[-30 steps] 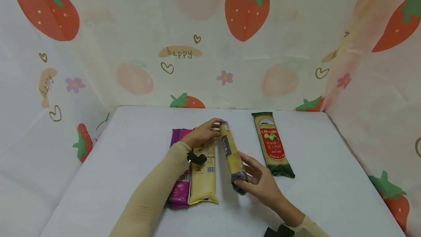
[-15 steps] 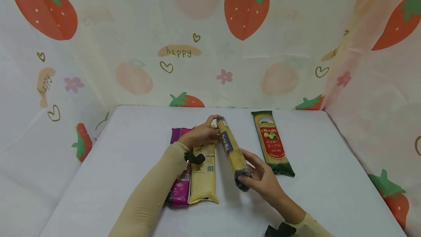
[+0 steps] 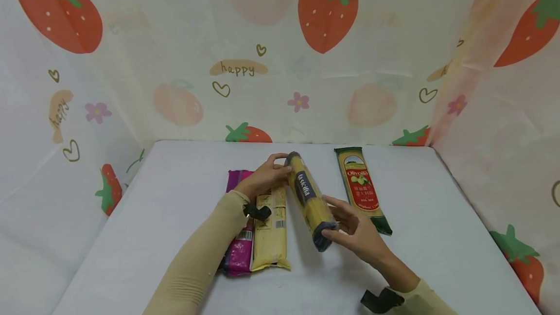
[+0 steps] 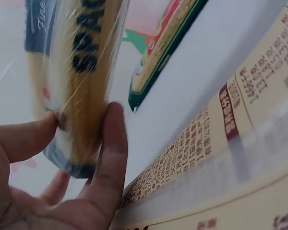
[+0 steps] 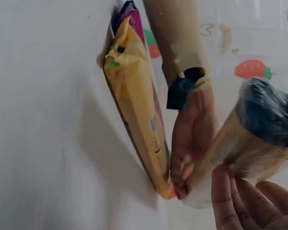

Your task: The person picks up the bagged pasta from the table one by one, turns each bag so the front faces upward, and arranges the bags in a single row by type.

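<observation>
Between both hands a clear-wrapped pack of spaghetti (image 3: 306,193) with dark blue ends and a "la sicilia" label is held tilted above the table. My left hand (image 3: 267,177) pinches its far end, thumb on one side and fingers on the other in the left wrist view. At the near end, my right hand (image 3: 356,230) grips it with the thumb by the blue wrapping. Below the left wrist lies a yellow pasta pack (image 3: 270,237), side by side with a magenta pack (image 3: 239,252) partly hidden by the left arm.
A green and gold Olivoila pasta pack (image 3: 360,183) lies at the back right, its near end just beyond the right hand. The white table (image 3: 175,198) is bounded by a strawberry-print cloth (image 3: 280,106) behind and at both sides.
The spaghetti pack has turned so that its label faces up more toward the head view. Its near end has shifted right and slightly up with the right hand; its far end has shifted slightly left.
</observation>
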A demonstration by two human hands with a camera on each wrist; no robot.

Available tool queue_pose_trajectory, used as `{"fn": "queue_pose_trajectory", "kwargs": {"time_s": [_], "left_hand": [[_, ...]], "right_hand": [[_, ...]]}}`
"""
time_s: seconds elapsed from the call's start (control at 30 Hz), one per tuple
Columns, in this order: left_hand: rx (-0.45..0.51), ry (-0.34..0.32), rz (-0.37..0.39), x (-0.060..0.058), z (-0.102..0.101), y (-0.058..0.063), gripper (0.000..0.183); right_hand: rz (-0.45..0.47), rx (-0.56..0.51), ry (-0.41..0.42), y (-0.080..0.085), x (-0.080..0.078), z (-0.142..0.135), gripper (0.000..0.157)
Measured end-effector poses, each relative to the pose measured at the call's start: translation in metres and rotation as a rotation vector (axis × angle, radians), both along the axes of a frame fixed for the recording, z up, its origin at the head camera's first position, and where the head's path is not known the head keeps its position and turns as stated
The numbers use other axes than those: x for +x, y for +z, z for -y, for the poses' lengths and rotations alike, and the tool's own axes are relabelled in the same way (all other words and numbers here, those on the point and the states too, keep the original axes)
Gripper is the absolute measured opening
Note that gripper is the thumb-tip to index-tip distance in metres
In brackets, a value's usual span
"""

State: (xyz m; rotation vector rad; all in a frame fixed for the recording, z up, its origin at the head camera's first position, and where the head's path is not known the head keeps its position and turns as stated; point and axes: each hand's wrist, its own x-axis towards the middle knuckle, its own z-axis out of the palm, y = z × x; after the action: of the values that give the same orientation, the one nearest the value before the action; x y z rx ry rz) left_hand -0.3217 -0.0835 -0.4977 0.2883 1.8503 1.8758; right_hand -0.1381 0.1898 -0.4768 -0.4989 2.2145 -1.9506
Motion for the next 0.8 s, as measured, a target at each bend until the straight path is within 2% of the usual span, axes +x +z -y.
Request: {"fn": "queue_pose_trajectory", "kwargs": {"time_s": [0.17,0.4,0.5,0.6,0.8], "left_hand": [[-0.029,0.072,-0.041,-0.001,0.002,-0.001,0.067],[-0.047,0.105,-0.097,-0.001,0.002,-0.001,0.064],[-0.009,0.076,-0.091,0.0,0.002,0.004,0.063],[0.033,0.01,-0.073,-0.001,0.001,0.009,0.064],[0.015,-0.112,-0.042,-0.002,-0.002,0.015,0.078]], "right_hand": [[0.02,-0.023,0.017,-0.004,-0.001,-0.007,0.081],[0.072,-0.049,0.085,-0.011,-0.001,-0.011,0.087],[0.095,-0.036,0.123,-0.014,0.0,-0.012,0.092],[0.104,-0.02,0.154,-0.018,0.0,-0.012,0.097],[0.106,0.001,0.173,-0.027,-0.002,-0.01,0.101]]}}
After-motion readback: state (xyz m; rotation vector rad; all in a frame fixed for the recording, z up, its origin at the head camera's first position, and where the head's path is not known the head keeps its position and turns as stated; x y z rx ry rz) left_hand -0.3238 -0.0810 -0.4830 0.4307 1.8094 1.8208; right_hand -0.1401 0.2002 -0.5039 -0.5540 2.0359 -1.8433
